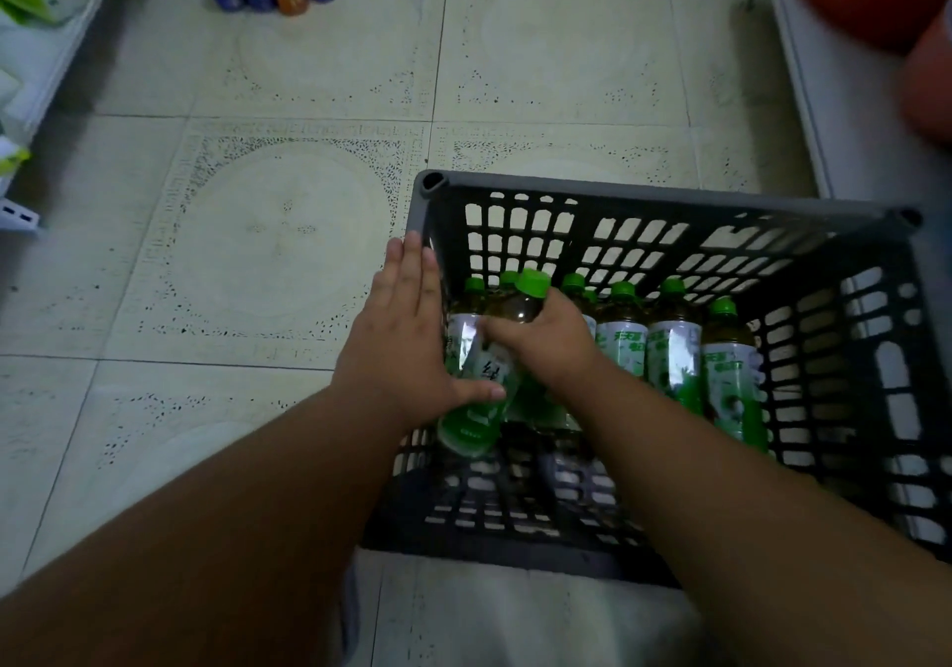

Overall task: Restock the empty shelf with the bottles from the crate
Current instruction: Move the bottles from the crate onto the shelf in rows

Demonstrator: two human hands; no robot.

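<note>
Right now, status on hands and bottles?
Right hand grips lifted bottle; left hand open, thumb under it. Other bottles upright in crate. Nothing blocking.

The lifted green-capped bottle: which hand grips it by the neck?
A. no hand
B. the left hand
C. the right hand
C: the right hand curls around the neck of the lifted bottle, while the left hand lies flat against its lower side, over the crate.

Right hand (546, 342) grips bottle (487, 383); left hand (407, 336) touches it.
</note>
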